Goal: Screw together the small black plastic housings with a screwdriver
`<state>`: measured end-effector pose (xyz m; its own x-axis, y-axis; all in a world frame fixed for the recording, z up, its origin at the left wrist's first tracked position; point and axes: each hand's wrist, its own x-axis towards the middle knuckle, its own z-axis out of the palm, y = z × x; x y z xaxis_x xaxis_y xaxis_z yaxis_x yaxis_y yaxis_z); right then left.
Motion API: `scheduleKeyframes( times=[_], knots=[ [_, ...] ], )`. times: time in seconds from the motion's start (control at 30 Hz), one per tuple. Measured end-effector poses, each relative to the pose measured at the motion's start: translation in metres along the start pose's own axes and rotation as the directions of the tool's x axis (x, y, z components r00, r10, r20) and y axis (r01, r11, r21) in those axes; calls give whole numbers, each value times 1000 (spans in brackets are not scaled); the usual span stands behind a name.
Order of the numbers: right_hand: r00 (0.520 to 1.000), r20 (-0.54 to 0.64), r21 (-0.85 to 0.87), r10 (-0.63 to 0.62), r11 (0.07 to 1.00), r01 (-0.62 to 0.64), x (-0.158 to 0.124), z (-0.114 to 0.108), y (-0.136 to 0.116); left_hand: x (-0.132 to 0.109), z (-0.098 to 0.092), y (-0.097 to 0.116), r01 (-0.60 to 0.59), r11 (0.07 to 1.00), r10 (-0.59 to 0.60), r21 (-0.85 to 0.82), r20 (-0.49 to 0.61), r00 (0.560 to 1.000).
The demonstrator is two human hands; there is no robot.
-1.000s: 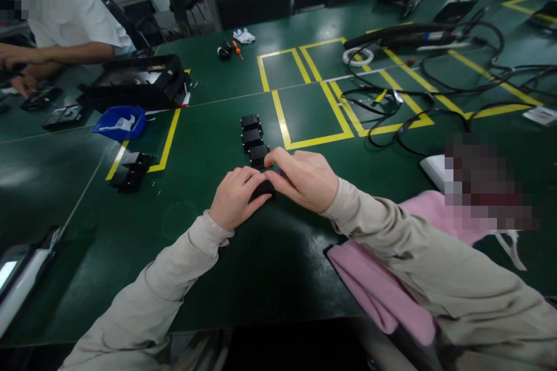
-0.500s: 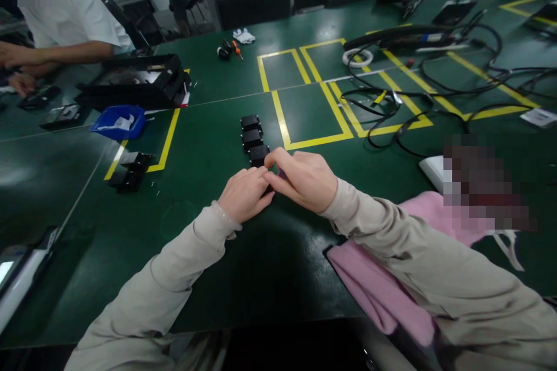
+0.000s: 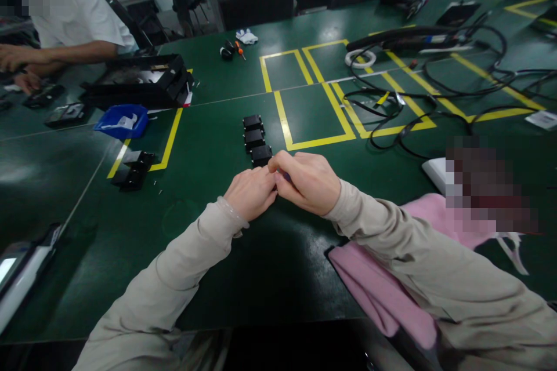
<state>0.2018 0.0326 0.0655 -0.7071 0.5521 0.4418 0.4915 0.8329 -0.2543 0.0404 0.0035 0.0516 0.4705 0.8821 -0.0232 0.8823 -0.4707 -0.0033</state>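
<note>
My left hand (image 3: 251, 192) and my right hand (image 3: 308, 183) meet above the green table, fingertips touching. Both have their fingers closed. A sliver of a small black part shows between them, mostly covered by the fingers. Within the curl of my right hand there is a dark, purplish bit too small to name. Just beyond the fingertips, three black blocks stand in a row: the far block (image 3: 252, 122), the middle block (image 3: 254, 138) and the near block (image 3: 261, 155). Small shiny bits stick out at their sides.
Left lie more black blocks (image 3: 133, 173), tiny loose pieces, a blue bin (image 3: 122, 121) and a black case (image 3: 139, 81). A co-worker in a white sleeve (image 3: 98, 14) sits far left. Black cables (image 3: 404, 133) spread at right, near pink cloth (image 3: 374, 284). An orange-handled tool (image 3: 239, 49) lies farther back.
The view has shifted slightly. My hands stay together at the same place, and less of the black part shows between my fingers now.
</note>
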Motion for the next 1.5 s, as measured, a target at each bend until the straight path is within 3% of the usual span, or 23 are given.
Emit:
scheduleKeyframes(
  times=[0.3, 0.5, 0.63, 0.73, 1.03, 1.27, 1.5],
  knots=[
    [1000, 11, -41, 6, 999, -5, 1, 1, 0, -2, 1, 3, 16, 999, -16, 31, 12, 1000],
    [993, 55, -44, 106, 994, -104, 3, -4, -3, -1, 5, 0, 10, 1000, -10, 24, 5, 1000],
    [983, 123, -80, 133, 989, -124, 5, -7, -3, -1, 4, 0, 12, 1000, -12, 27, 16, 1000],
    [983, 112, -90, 144, 987, -134, 5, -6, -3, 0, 4, 0, 7, 999, -8, 37, 22, 1000],
    [999, 29, -90, 25, 996, -22, 1, -3, 0, 0, 4, 0, 19, 1000, -19, 1, 16, 1000],
    [998, 36, -159, 52, 986, -45, 2, -4, 0, 1, 3, 2, 36, 999, -36, -2, 32, 999],
    [999, -27, -157, -27, 987, 23, -1, 0, 3, 0, 3, 4, 36, 999, -37, 36, 37, 999]
  ],
)
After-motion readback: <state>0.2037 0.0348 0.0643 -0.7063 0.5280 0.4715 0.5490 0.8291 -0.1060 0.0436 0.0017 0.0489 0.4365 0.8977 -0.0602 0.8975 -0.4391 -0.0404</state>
